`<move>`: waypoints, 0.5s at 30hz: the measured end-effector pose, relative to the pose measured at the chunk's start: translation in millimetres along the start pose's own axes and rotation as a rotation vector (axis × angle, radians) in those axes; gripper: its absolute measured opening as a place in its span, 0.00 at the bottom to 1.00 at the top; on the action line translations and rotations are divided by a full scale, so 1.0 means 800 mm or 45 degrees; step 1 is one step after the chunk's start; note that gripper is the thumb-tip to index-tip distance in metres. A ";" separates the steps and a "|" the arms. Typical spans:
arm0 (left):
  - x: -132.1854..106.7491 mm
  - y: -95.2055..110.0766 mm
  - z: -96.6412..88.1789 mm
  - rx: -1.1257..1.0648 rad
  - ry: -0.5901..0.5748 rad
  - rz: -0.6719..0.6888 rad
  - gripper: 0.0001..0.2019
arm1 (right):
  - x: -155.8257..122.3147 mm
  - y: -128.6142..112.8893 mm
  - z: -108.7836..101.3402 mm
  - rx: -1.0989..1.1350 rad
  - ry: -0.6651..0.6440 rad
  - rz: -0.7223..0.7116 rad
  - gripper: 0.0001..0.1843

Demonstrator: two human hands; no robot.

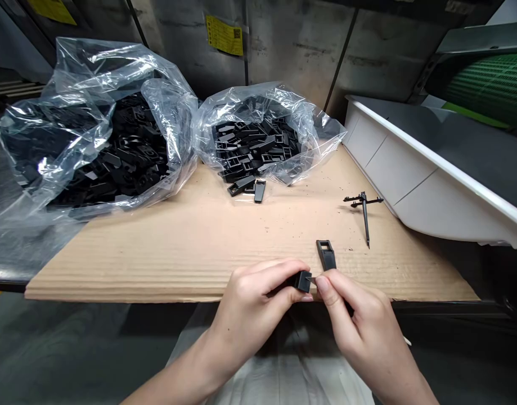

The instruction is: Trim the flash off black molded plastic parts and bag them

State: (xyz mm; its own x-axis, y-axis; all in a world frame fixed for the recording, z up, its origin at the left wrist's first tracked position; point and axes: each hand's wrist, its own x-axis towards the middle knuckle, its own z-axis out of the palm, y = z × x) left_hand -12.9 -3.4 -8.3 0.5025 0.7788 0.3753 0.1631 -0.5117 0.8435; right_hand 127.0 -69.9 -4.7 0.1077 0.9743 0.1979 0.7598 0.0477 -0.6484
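Observation:
My left hand (269, 298) is closed around a small black plastic part (302, 280), its squarish end facing right. Pinched in the fingers of my right hand (355, 315) is a thin pointed blade (312, 279), whose tip touches or nearly touches that end. Most of the blade's body is hidden in the hand, so its exact kind does not show. Just beyond my right fingers, a black plastic clip (326, 254) with a rectangular opening lies on the cardboard (157, 253). A branched black plastic sprue (365, 216) rests farther right.
Two clear plastic bags stand at the back: a large left bag (89, 62) and a smaller middle bag (207, 115), both holding many black parts. Several loose parts (259, 191) lie before the smaller one. A white tray (393, 163) borders the right side. Metal panels (292, 50) rise behind.

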 end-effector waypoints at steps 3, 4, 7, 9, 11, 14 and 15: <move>0.002 -0.002 0.001 0.054 0.016 -0.010 0.12 | -0.004 -0.001 -0.002 0.031 -0.049 -0.073 0.16; 0.002 -0.003 0.001 0.062 0.007 -0.007 0.12 | -0.006 -0.001 -0.003 0.075 -0.051 -0.085 0.15; 0.002 -0.002 0.000 0.043 -0.042 0.004 0.13 | -0.011 -0.001 -0.008 0.237 -0.020 -0.058 0.15; 0.002 0.000 -0.001 0.027 -0.048 -0.020 0.13 | -0.012 -0.002 -0.010 0.299 0.001 0.002 0.16; 0.002 0.003 -0.003 0.012 -0.044 -0.060 0.11 | -0.010 -0.005 -0.009 0.348 0.044 0.094 0.15; 0.004 0.006 -0.005 -0.077 -0.117 -0.103 0.08 | -0.003 -0.011 -0.004 0.403 0.068 0.223 0.10; 0.004 0.007 -0.006 -0.120 -0.145 -0.110 0.08 | 0.000 -0.013 -0.003 0.402 0.039 0.263 0.10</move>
State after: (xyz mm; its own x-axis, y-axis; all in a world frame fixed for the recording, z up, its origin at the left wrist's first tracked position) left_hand -14.3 -1.7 -0.6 0.5838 0.7697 0.2582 0.1324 -0.4040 0.9052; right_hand 120.7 -70.5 3.6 0.2610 0.9636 0.0584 0.4857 -0.0788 -0.8706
